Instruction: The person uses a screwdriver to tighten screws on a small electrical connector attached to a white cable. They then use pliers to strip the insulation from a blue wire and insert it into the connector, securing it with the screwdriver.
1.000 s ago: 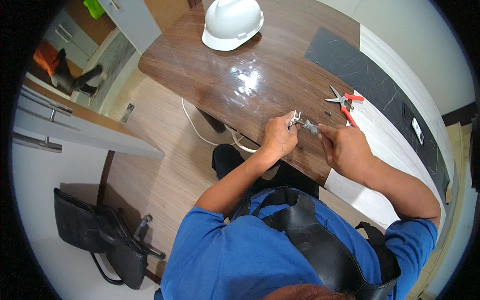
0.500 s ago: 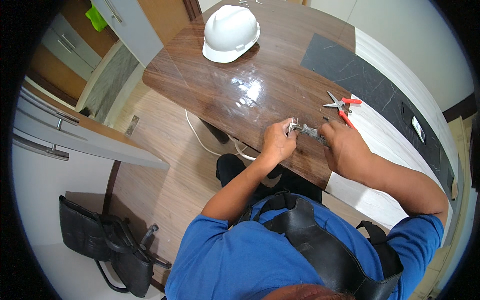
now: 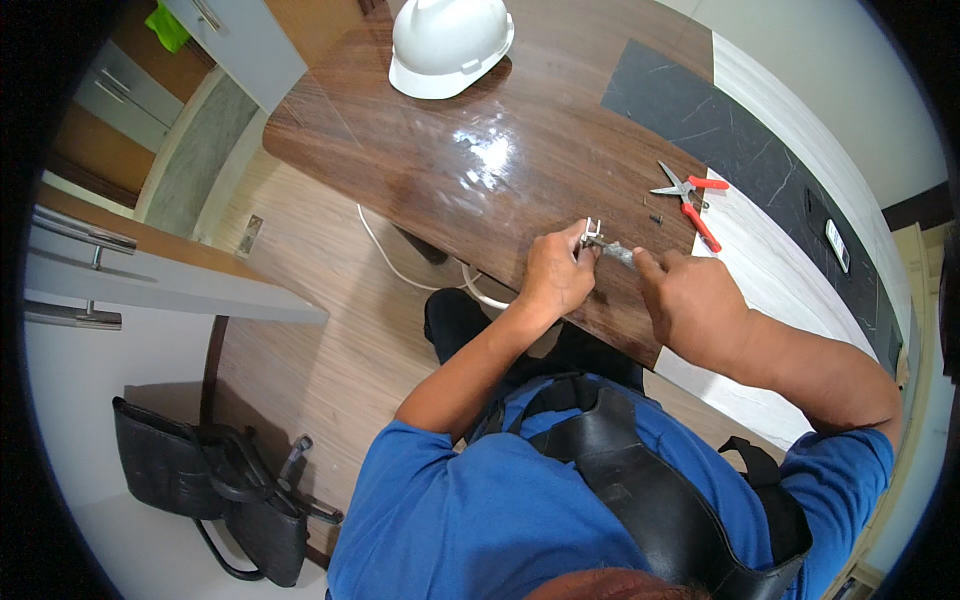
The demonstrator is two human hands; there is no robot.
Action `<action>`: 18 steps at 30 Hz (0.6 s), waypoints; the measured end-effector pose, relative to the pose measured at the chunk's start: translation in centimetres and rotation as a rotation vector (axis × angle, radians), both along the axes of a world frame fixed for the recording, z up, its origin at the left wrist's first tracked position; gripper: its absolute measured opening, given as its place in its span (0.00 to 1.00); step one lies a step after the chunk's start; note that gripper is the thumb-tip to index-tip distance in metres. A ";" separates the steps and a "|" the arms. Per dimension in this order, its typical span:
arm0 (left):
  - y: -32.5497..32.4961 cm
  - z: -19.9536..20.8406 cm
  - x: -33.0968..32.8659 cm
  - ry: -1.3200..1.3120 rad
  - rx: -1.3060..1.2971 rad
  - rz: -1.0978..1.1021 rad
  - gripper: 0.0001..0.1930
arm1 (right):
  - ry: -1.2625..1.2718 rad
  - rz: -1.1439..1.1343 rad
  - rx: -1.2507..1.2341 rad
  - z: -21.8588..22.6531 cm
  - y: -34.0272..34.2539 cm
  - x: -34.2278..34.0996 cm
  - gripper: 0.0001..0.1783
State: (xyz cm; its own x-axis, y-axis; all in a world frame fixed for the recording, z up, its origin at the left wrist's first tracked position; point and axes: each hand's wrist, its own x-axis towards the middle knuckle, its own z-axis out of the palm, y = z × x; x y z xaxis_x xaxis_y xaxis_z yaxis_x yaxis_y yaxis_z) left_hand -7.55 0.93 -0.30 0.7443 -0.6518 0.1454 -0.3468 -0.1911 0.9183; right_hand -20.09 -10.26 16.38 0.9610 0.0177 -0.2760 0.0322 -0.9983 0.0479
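Observation:
Over the near edge of the brown table (image 3: 560, 160), my left hand (image 3: 557, 276) pinches a small white piece with metal parts (image 3: 592, 231). My right hand (image 3: 697, 305) is closed around a worn grey hand tool (image 3: 620, 254), whose exact kind I cannot make out. The tool's tip meets the small piece at my left fingertips. Beyond my right hand lie open red-handled snips (image 3: 689, 208). A small dark screw-like bit (image 3: 656, 219) rests beside them.
A white hard hat (image 3: 450, 48) sits at the table's far side. On the black marbled strip (image 3: 740, 140) at right lies a small white device (image 3: 837, 246). A white cable (image 3: 395, 282) hangs near the table's left edge. A black chair (image 3: 215, 480) stands lower left.
My right fingers have shifted on the grey tool, which is now less exposed. The dark bit near the snips shows more clearly. The whole view has shifted slightly.

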 end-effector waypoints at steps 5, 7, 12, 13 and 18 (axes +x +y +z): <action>0.1 0.2 -0.1 0.000 0.007 0.011 0.11 | 0.001 -0.330 0.374 0.0 -0.9 0.9 0.19; 0.0 0.1 -0.2 0.007 -0.007 0.020 0.11 | 0.031 -0.448 0.475 0.4 -1.2 1.3 0.17; -0.3 -0.6 0.3 0.046 -0.019 0.019 0.11 | -0.086 -0.408 0.421 0.1 -1.2 0.6 0.19; -0.4 -0.6 0.3 0.052 -0.026 0.024 0.12 | -0.188 -0.329 0.367 -0.3 -1.4 0.2 0.19; -0.1 0.1 0.2 0.076 0.035 0.046 0.13 | -0.096 0.013 0.098 0.0 -2.0 0.0 0.22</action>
State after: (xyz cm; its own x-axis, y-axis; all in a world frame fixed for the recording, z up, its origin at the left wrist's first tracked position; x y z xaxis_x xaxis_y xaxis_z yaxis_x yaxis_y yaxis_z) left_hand -7.39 0.79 -0.18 0.7815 -0.6206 0.0652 -0.2666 -0.2375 0.9341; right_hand -20.14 -12.29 16.40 0.9825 0.0527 -0.1788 0.0451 -0.9979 -0.0463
